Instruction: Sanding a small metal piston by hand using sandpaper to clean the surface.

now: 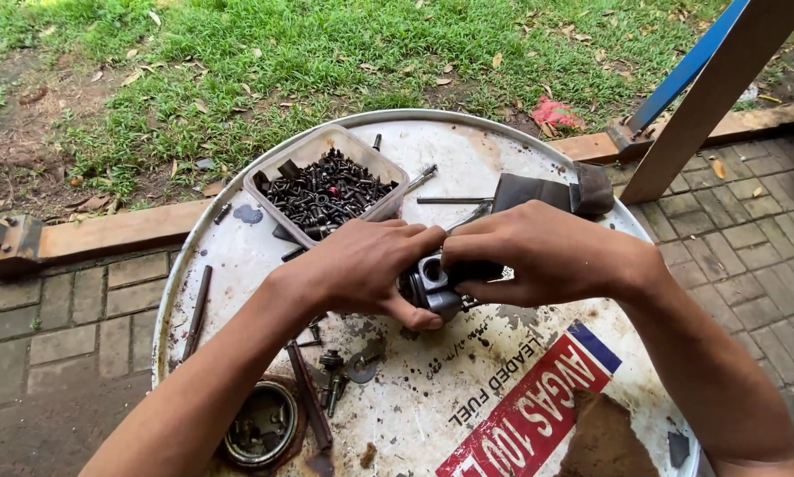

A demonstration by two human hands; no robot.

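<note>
Both forearms come up from the bottom edge and meet over the middle of a white drum top (503, 150). At the centre the left hand (361, 269) and right hand (534, 256) are clasped together around a small dark metal part (430, 281), thumbs pressed to it and fingers wrapped over; it sits just above the lid, and whether it touches I cannot tell. At eleven o'clock from the hands sits a clear tub (326, 187) heaped with black bolts (a red one among them). At one o'clock lies a dark cloth roll (551, 193) with a thin rod (454, 200) beside it. Down at seven o'clock is a rusty round cap (260, 433), and loose screws (330, 382) lie between it and the hands. Grass (326, 53) spreads beyond the drum, brick paving (750, 230) to the right.
</note>
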